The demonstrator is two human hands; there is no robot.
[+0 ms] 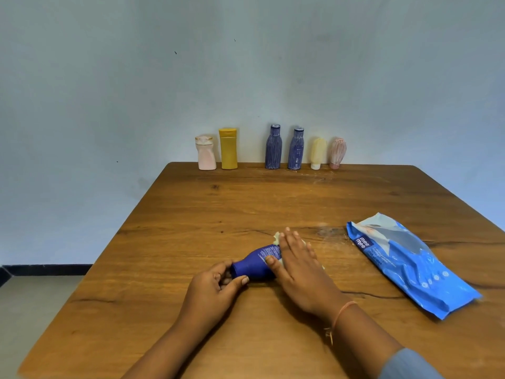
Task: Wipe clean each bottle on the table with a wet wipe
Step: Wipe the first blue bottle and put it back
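Observation:
A dark blue bottle lies on its side on the wooden table, near the front middle. My left hand grips its cap end with curled fingers and thumb. My right hand lies flat with straight fingers over the bottle's other end, pressing a pale wet wipe onto it; only the wipe's edges show. Along the far edge stand a pink bottle, a yellow bottle, two streaked blue bottles, a cream tube and a pinkish tube.
A blue wet-wipe pack lies flat at the right of the table, close to its right edge. A plain wall rises just behind the row of bottles. Floor shows past the table's left edge.

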